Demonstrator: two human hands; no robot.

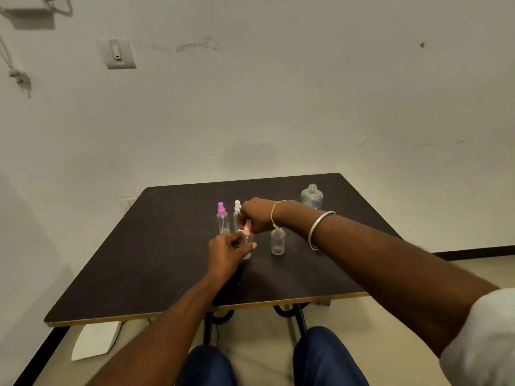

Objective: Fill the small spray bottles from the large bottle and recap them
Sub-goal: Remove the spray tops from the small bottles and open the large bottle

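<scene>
Spray bottle (247, 247) stands mid-table (139, 260), its body wrapped by the left hand (225, 253); right hand (257, 214) pinches its pink cap (247, 227) from above. Uncapped small bottle (278, 241) just right; large open bottle (311, 196) behind. No readable labels.

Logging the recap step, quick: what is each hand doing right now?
Left hand: closed around the small bottle, steadying it.
Right hand: closed on the pink spray cap at that bottle's top.
</scene>
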